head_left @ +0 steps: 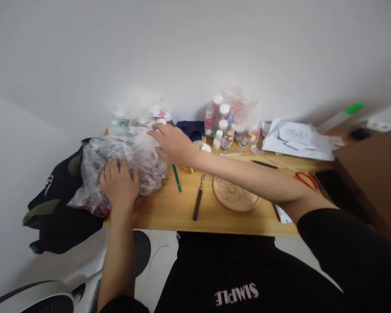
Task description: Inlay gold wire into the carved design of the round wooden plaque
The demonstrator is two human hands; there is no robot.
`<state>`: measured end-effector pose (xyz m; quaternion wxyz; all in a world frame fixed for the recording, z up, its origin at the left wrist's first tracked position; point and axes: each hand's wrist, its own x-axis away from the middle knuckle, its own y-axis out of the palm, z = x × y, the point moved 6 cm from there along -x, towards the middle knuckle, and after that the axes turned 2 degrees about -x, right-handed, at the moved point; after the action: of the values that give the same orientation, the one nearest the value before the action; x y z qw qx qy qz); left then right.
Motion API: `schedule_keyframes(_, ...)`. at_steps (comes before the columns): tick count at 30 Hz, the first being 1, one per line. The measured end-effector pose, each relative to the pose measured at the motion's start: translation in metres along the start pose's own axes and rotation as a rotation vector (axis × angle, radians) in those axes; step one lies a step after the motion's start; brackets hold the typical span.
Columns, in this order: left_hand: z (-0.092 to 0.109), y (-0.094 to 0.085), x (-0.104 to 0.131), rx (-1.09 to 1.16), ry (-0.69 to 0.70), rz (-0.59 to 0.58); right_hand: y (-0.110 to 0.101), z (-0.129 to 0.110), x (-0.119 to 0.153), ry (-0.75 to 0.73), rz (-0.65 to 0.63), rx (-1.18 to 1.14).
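A crumpled clear plastic bag (pixel 94 161), its contents blurred by the folds, lies on the left end of the table. My left hand (pixel 120 184) presses on its near side with fingers spread. Reaching across from the right, my right hand (pixel 172 141) rests at the bag's upper right edge, fingers stretched out and thumb apart beneath them. Nearby on the wood lie a green pencil (pixel 177 178) and a palette knife (pixel 198 198) with a dark handle. Under my right forearm sits a round wooden piece (pixel 233 198) with a drawn flower pattern, partly covered.
Small white-capped bottles (pixel 223 117) in clear plastic stand by the wall. Drawn papers (pixel 298 141), red-handled scissors (pixel 308 179), a black pen (pixel 263 164) and a cardboard box (pixel 374 174) are to the right. A black bag (pixel 65 221) hangs at the table's left end.
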<state>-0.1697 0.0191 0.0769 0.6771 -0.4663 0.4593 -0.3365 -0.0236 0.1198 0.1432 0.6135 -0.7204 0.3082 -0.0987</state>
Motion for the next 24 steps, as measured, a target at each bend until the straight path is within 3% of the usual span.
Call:
schedule_keyframes(4,0.012,-0.021,0.005,0.003,0.064,0.018,-0.044,0.040,0.083,0.124,-0.072,-0.171)
schedule_keyframes(6,0.025,-0.039,0.016,0.038,0.148,0.110,-0.053,0.058,0.135,0.206,-0.145,-0.194)
schedule_keyframes(7,0.029,-0.049,0.023,0.054,0.165,0.213,-0.053,0.069,0.160,0.292,-0.180,-0.176)
schedule_keyframes(9,0.039,-0.050,0.033,0.045,0.210,0.258,-0.051,0.103,0.205,0.589,-0.244,-0.151)
schedule_keyframes(10,0.049,-0.045,0.035,0.037,0.257,0.232,-0.053,0.122,0.223,0.715,-0.214,-0.114)
schedule_keyframes(11,0.065,-0.031,0.037,0.034,0.350,0.071,-0.057,0.142,0.238,0.817,-0.178,-0.076)
schedule_keyframes(12,0.084,-0.011,0.041,0.037,0.462,-0.191,-0.062,0.162,0.251,0.918,-0.137,-0.034)
schedule_keyframes(14,0.116,0.019,0.054,-0.019,0.510,-0.627,-0.075,0.199,0.272,1.097,-0.054,0.043)
schedule_keyframes(15,0.129,0.027,0.058,-0.069,0.499,-0.745,-0.080,0.213,0.280,1.164,-0.018,0.070)
schedule_keyframes(17,0.151,0.034,0.062,-0.163,0.451,-0.846,-0.086,0.233,0.291,1.244,0.014,0.085)
schedule_keyframes(19,0.161,0.039,0.065,-0.229,0.384,-0.920,-0.082,0.242,0.299,1.275,0.002,0.056)
schedule_keyframes(24,0.160,0.050,0.070,-0.196,0.345,-1.004,-0.057,0.234,0.310,1.219,-0.029,-0.067)
